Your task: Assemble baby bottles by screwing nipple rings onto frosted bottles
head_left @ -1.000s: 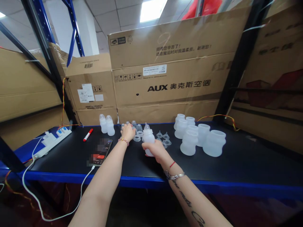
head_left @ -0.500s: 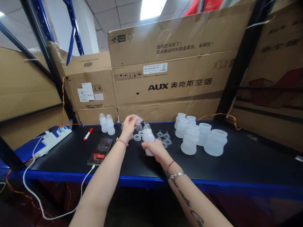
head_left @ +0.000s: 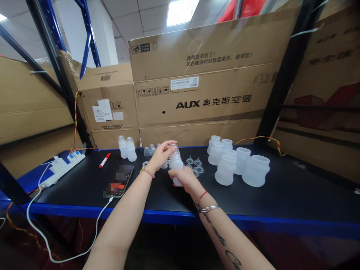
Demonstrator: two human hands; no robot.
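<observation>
My right hand (head_left: 184, 177) grips the lower body of a small translucent baby bottle (head_left: 176, 165) standing on the black shelf (head_left: 253, 198). My left hand (head_left: 163, 153) is closed over the bottle's top, fingers pinched on a clear cap (head_left: 174, 147) at the nipple. Loose clear caps (head_left: 149, 150) and rings lie just behind my left hand. Small clear nipples (head_left: 195, 165) lie to the right of the bottle.
Two capped bottles (head_left: 127, 148) stand at the back left. Several open bottle bodies (head_left: 237, 163) cluster at the right. A phone (head_left: 120, 179) on a white cable, a red marker (head_left: 104, 160) and a power strip (head_left: 62, 167) lie left. Cardboard boxes (head_left: 197, 93) wall the back.
My left hand lifted a clear cap from the pile behind and carried it right onto the top of the bottle. My right hand stayed on the bottle.
</observation>
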